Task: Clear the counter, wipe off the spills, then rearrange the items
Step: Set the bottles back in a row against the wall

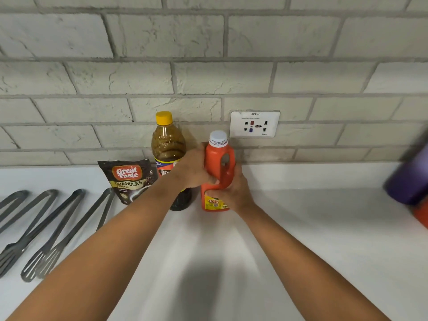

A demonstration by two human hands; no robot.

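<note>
The orange jug (216, 165) stands upright at the frame's centre, near the wall. It looks like stiff, smooth plastic, full and fairly heavy; the moulded handle or narrow waist gives the best hold. The left hand (193, 169) wraps its upper side and the right hand (234, 193) clasps its lower body. Just left stand a brown bottle (168, 147) and a coffee pouch (127, 179), with tongs (46, 228) at far left.
</note>
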